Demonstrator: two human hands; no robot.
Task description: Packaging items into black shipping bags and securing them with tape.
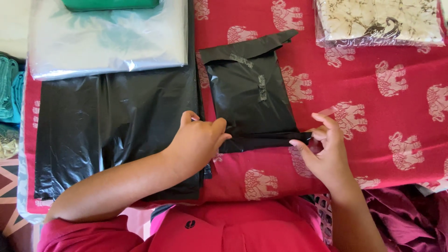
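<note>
Red sleeves and a red shirt front fill the near edge of the view, and both forearms reach forward from them over a red cloth printed with pale elephants (373, 116) that covers the counter. Beside the right arm lies a heap of dark purple fabric (406, 214).

On the near left, the left hand (198, 140) rests knuckles up, its fingers (219, 128) curled and pressed down on the lower left corner of a small black plastic parcel (249, 100). Across from it, the right hand (326, 149) pinches the parcel's lower right corner between thumb and forefinger, the other fingers spread loosely above. The parcel lies flat on the cloth between the two hands, closed with strips of clear tape, its near edge folded into a narrow band and a flap sticking out at its far corner.

Just left of the parcel, a stack of flat black plastic bags (112, 121) lies under the left forearm. Farther off, a pile of clear plastic bags (107, 42) overlaps that stack, with a green item (112, 3) on top. At the far right sits a clear-wrapped packet of cream patterned fabric (378, 21). Folded teal cloth (9, 88) shows at the left edge.
</note>
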